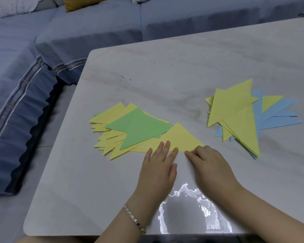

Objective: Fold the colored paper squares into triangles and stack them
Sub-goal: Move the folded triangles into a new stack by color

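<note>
On the pale marble-patterned table, two loose piles of folded paper are shown. The left pile is made of yellow triangles fanned out at differing angles, with a green triangle on top. The right pile, well apart from it, has yellow triangles lying over blue ones. A blue sofa is seen beyond the far and left edges of the table, with a mustard cushion at the top of the view. A bright patch of glare is reflected near the front edge.

Between the piles and nearer the person, a single yellow triangle is laid flat, its left part overlapping the left pile, so that its left corner cannot be told from the yellow sheets there. Its long edge runs left to right, facing the person, and its apex is pointed away.

The left hand, with a bracelet on its wrist, is laid with straight fingers pressing on the long edge. The right hand is set over the right corner, fingers slightly bent, tips pressed to the same edge. The paper is gripped by neither hand.
</note>
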The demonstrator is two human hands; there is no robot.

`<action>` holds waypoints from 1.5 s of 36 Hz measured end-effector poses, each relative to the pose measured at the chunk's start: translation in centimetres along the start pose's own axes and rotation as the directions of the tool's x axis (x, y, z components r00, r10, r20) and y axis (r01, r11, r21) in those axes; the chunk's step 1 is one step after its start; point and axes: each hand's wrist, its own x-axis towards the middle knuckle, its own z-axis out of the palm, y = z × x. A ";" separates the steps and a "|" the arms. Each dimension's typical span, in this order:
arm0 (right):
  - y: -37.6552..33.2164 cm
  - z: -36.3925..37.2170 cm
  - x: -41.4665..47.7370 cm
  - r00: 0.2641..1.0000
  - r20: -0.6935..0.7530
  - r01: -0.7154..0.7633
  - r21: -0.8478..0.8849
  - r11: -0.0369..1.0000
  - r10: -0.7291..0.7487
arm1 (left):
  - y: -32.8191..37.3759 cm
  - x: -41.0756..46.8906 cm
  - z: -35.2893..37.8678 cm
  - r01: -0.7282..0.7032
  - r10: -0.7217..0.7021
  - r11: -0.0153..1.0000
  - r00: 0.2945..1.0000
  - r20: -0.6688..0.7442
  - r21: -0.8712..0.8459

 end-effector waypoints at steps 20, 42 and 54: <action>3.2 -0.3 -2.0 0.983 -0.110 -0.145 -0.005 0.989 0.144 | 3.0 0.7 0.0 -0.067 0.075 0.974 0.997 -0.032 0.215; 2.7 -0.2 -2.4 0.977 -0.133 -0.172 -0.017 0.985 0.168 | 0.4 -0.5 -1.7 -0.050 0.056 0.986 0.998 -0.035 0.157; 2.5 -0.2 -2.2 0.975 -0.133 -0.179 -0.006 0.984 0.176 | -2.6 -0.8 -4.1 0.257 -0.238 0.956 0.961 -0.140 0.140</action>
